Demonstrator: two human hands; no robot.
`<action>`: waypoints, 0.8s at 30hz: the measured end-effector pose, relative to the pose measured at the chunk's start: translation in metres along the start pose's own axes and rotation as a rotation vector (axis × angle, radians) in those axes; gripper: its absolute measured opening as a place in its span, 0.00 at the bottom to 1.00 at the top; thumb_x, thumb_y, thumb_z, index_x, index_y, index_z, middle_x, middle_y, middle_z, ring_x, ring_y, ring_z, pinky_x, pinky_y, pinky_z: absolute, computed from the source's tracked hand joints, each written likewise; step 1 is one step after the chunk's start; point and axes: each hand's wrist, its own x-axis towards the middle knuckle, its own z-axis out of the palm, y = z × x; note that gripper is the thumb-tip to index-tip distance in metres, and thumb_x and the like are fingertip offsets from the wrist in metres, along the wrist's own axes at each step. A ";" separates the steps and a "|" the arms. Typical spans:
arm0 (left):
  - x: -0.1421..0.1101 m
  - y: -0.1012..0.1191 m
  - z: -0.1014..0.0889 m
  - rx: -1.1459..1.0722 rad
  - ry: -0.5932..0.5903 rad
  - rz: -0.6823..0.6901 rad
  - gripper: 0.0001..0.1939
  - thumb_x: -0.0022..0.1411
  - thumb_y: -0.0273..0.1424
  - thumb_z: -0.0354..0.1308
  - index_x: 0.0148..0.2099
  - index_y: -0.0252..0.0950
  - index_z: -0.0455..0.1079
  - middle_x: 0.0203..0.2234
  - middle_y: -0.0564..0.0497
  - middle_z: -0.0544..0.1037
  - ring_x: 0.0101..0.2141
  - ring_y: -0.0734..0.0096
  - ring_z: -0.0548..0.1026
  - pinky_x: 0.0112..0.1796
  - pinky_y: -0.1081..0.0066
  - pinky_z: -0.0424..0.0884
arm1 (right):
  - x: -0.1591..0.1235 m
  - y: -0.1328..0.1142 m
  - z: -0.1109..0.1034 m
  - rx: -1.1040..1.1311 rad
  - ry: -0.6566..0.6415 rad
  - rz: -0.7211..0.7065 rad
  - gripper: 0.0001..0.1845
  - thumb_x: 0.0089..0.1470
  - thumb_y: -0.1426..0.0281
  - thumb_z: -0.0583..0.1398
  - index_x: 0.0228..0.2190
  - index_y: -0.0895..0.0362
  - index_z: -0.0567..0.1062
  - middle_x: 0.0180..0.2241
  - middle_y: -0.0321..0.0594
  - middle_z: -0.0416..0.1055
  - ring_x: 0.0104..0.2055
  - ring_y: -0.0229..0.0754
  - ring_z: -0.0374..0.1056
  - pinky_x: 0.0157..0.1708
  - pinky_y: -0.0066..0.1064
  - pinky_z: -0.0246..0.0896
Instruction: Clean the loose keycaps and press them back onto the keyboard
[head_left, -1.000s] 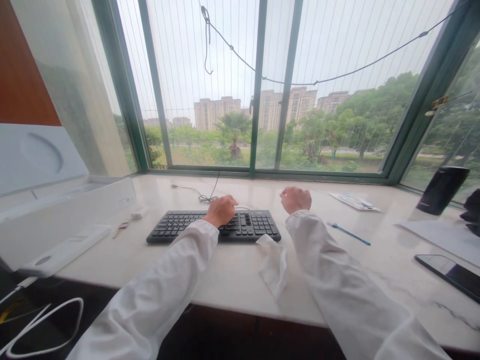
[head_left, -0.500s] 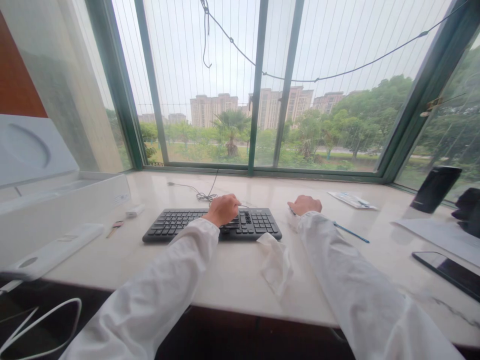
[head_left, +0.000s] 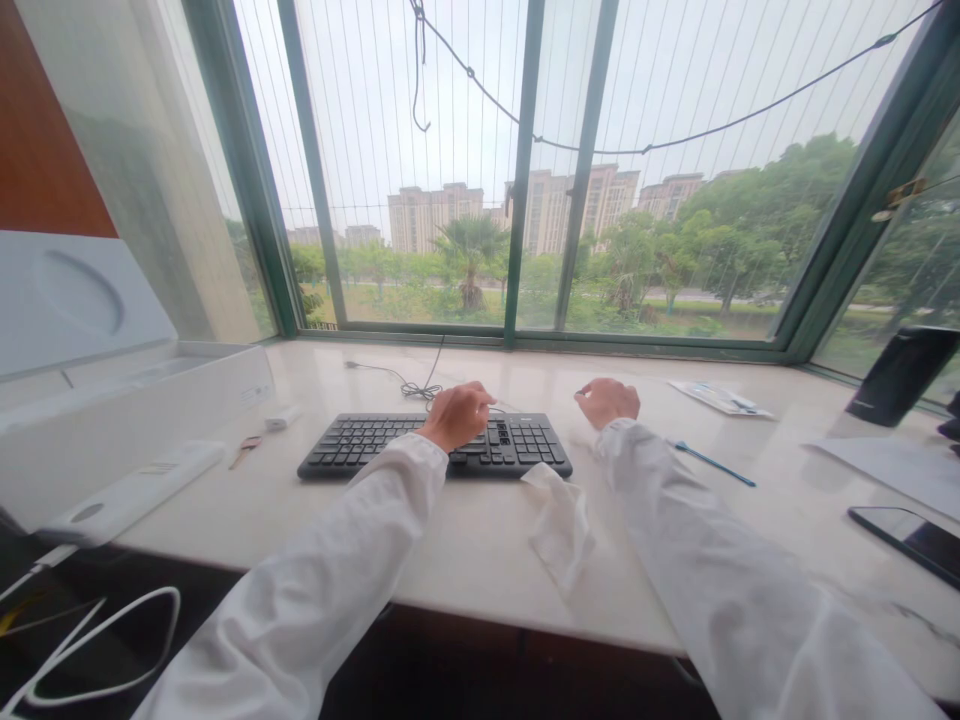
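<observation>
A black keyboard (head_left: 375,450) lies on the pale marble sill (head_left: 465,540) in front of the window. My left hand (head_left: 457,415) rests on its right half, fingers curled over the far edge near the thin black cable (head_left: 409,383). My right hand (head_left: 609,400) hovers just right of the keyboard, closed in a loose fist; what it holds, if anything, is hidden. Both arms wear white sleeves. A crumpled white tissue (head_left: 559,520) lies between my forearms, touching the keyboard's near right corner.
A blue pen (head_left: 712,465) and a flat packet (head_left: 720,398) lie to the right, with a phone (head_left: 907,540) and a black upright object (head_left: 900,375) further right. An open white box (head_left: 135,410), a long white device (head_left: 127,495) and a white cable (head_left: 90,640) sit left.
My right hand dropped toward the sill by the pen, then rose slightly, still closed. My left hand stayed on the keyboard. The view shifted a little.
</observation>
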 end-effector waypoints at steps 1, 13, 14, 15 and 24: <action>-0.001 0.002 -0.001 -0.008 0.017 0.007 0.17 0.63 0.27 0.48 0.45 0.45 0.77 0.43 0.56 0.78 0.37 0.70 0.76 0.39 0.70 0.70 | -0.003 -0.006 -0.006 0.081 0.006 -0.007 0.17 0.52 0.59 0.58 0.38 0.53 0.80 0.42 0.46 0.77 0.47 0.51 0.69 0.48 0.40 0.56; -0.008 0.033 -0.001 -0.268 0.207 0.126 0.11 0.60 0.42 0.59 0.41 0.43 0.73 0.35 0.58 0.80 0.34 0.73 0.78 0.35 0.74 0.68 | -0.072 -0.055 -0.055 0.844 -0.425 -0.303 0.26 0.40 0.51 0.66 0.35 0.59 0.83 0.32 0.43 0.79 0.40 0.49 0.71 0.40 0.33 0.60; -0.009 0.035 0.000 -0.287 0.222 0.125 0.10 0.61 0.42 0.58 0.40 0.43 0.73 0.34 0.58 0.80 0.34 0.74 0.78 0.35 0.75 0.68 | -0.076 -0.053 -0.056 0.870 -0.441 -0.296 0.26 0.40 0.51 0.66 0.35 0.59 0.83 0.32 0.43 0.79 0.41 0.49 0.70 0.41 0.33 0.60; -0.009 0.036 0.000 -0.303 0.232 0.123 0.10 0.61 0.41 0.58 0.40 0.42 0.73 0.34 0.58 0.80 0.34 0.74 0.78 0.35 0.75 0.67 | -0.079 -0.051 -0.056 0.896 -0.455 -0.284 0.27 0.40 0.51 0.66 0.35 0.59 0.83 0.33 0.43 0.79 0.42 0.50 0.70 0.42 0.33 0.60; -0.011 0.039 -0.002 -0.345 0.255 0.099 0.07 0.57 0.35 0.62 0.39 0.42 0.75 0.33 0.59 0.81 0.28 0.77 0.75 0.32 0.76 0.67 | -0.087 -0.035 -0.062 0.705 -0.356 -0.392 0.31 0.46 0.46 0.60 0.38 0.60 0.78 0.37 0.46 0.77 0.38 0.46 0.69 0.38 0.33 0.60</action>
